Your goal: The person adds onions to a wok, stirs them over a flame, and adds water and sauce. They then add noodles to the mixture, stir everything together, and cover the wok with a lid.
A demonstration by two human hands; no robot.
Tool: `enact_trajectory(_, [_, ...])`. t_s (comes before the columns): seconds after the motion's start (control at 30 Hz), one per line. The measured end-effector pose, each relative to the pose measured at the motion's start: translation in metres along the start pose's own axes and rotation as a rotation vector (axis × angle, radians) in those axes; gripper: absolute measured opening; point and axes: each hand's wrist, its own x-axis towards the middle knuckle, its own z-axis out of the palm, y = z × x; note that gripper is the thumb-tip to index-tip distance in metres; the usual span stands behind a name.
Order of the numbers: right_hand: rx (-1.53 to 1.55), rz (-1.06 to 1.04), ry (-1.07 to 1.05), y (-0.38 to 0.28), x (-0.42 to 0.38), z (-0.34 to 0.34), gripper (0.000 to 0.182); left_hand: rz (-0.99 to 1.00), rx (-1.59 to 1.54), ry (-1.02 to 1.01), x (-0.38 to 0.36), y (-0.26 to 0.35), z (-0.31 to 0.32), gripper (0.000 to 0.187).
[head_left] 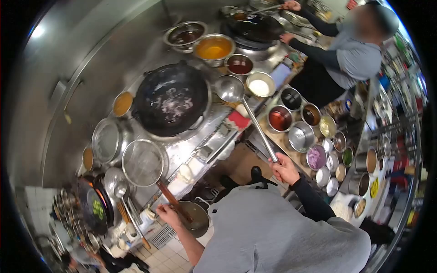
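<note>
Ladle (230, 88) in my right hand (284, 169), fingers wrapped round its handle. Ladle bowl just beside black wok (150, 91), right of it in head view. Pale pieces (173, 105) in wok bottom. Mesh strainer (143, 163) near wok, lower left, wooden handle (167, 194) toward me. Left hand (169, 216) curled next to that handle; I can't tell if gripping. Co-worker (359, 59) at second wok (255, 28).

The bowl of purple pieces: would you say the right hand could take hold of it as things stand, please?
Probably not while the right hand grips the ladle, though nothing visible seems to block the way to the bowl of purple pieces.
</note>
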Motion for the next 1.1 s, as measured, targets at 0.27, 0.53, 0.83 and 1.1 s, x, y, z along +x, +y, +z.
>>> enact_trajectory(0.27, [0.148, 0.002, 0.436, 0.036, -0.055, -0.067, 0.019, -0.108, 0.172, -0.710, -0.028, 0.057, 0.097, 0.017])
enact_trajectory(0.53, [-0.189, -0.055, 0.601, 0.038, -0.005, -0.145, 0.018, -0.247, 0.347, -0.917, -0.104, -0.068, 0.155, 0.017])
enact_trajectory(0.83, [0.096, 0.141, 0.459, 0.005, -0.016, -0.184, 0.013, 0.723, 1.019, -1.163, -0.165, -0.135, 0.068, 0.013])
enact_trajectory(1.1, [0.364, 0.056, 0.391, 0.011, -0.033, -0.195, 0.010, -0.219, 0.884, -0.974, -0.203, -0.104, 0.081, 0.015])
